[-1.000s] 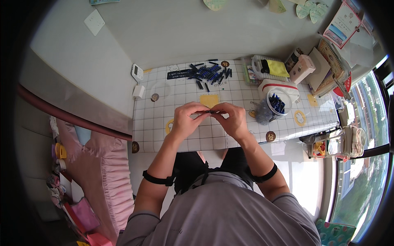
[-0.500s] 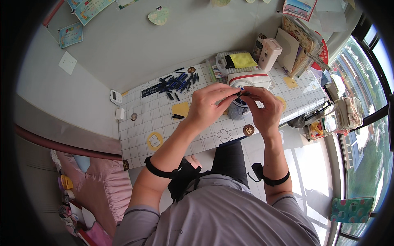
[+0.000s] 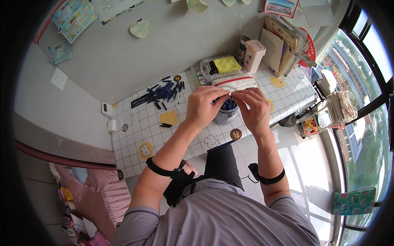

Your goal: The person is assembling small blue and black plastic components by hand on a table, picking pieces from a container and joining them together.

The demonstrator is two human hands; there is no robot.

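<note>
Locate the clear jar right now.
In the head view, the clear jar stands on the table, right of centre, between the left hand and right hand, near the white pouch.

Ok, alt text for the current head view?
A person's left hand and right hand nearly meet at the fingertips above a clear jar of dark tubes on a gridded tabletop; a loose pile of similar tubes lies farther left. Anything held is unclear.

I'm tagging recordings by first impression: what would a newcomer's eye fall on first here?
Probably the left hand and right hand, nearly meeting by the mouth of the clear jar of dark sticks. Next, the pile of dark blue and black sticks farther left on the gridded tabletop. Then the bright yellow item beyond the hands.
</note>
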